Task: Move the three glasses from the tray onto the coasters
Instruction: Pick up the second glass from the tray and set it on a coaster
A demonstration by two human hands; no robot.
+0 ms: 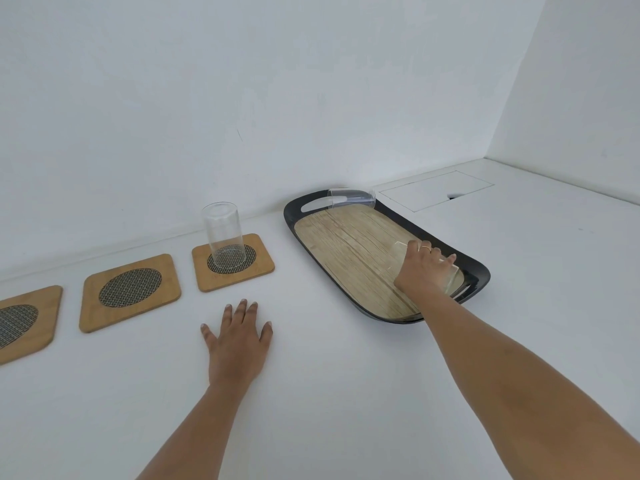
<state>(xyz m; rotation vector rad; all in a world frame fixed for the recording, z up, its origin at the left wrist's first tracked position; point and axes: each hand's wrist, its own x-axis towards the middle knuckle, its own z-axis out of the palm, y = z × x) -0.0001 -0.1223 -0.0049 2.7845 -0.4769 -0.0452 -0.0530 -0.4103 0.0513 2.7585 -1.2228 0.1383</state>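
- Clear, smooth glass in the upright tumbler (223, 235), the one lying at the tray's far end (351, 197), and the one under the right hand (424, 268).
- Glossy dark plastic rim on the tray (479, 271), with a matt wood-grain print inside.
- Matt light wood on the three coasters (232, 261) (130, 292) (24, 318), each with a rough woven mesh oval at centre.
- Smooth matt white on the counter (346, 375).

Leftmost coaster (20, 322) cut off by the left frame edge. Right hand (420, 268) covers most of the near glass (450, 277) lying on the tray (381, 308); grip contact unclear. Both forearms run out of the bottom edge.
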